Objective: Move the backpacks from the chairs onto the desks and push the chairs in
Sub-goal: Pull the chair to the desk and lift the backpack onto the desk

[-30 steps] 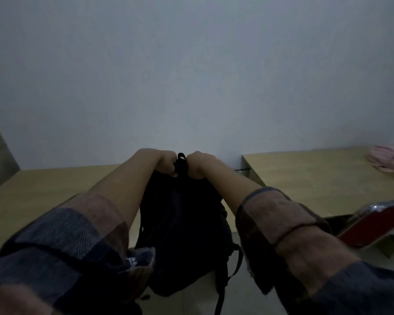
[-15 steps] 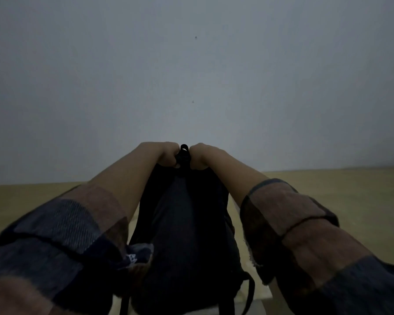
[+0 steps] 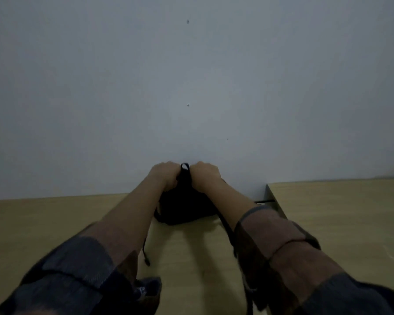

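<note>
A black backpack (image 3: 182, 208) stands on the light wooden desk (image 3: 55, 223), close to the wall. My left hand (image 3: 165, 175) and my right hand (image 3: 205, 176) both grip its top, on either side of the small carry loop that sticks up between them. A strap with a dark end trails toward me across the desk top. My forearms hide the sides of the bag. No chair is in view.
A second wooden desk (image 3: 339, 212) stands to the right, its top slightly higher, with a narrow gap between the two. A plain grey wall (image 3: 191, 87) with a few small marks rises right behind both desks.
The backpack hung in the air in front of the desk edge; both hands have carried it forward and set it on the desk top near the wall. The view has shifted forward.
</note>
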